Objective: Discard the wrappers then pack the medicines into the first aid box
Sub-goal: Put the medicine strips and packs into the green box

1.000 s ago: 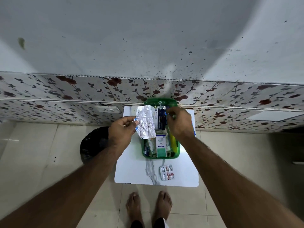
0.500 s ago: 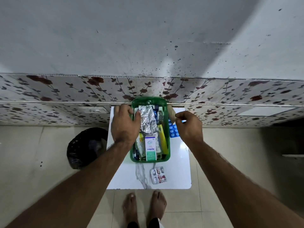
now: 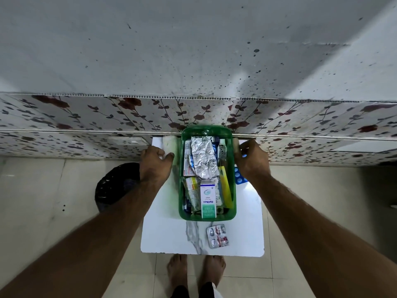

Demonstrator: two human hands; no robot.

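A green first aid box (image 3: 207, 216) stands on a small white table (image 3: 167, 233), against the wall. Inside it a crumpled silver foil strip (image 3: 204, 161) lies on top of cartons, with a white and green carton (image 3: 208, 200) and a yellow tube (image 3: 226, 189) beside it. My left hand (image 3: 154, 165) hovers just left of the box, fingers loosely apart and holding nothing. My right hand (image 3: 253, 161) rests just right of the box over a blue blister strip (image 3: 240, 179). Its fingertips are bent down, and their grip is hidden. A silver and red blister strip (image 3: 217, 236) lies on the table in front of the box.
A bin lined with a black bag (image 3: 116, 187) stands on the tiled floor, left of the table. A floral wall panel (image 3: 86, 117) runs right behind the table. My bare feet (image 3: 196, 273) are at the table's front edge.
My left hand laid the foil strip into the box, let go and drew back to the left. My right hand came out of the box to its right side.
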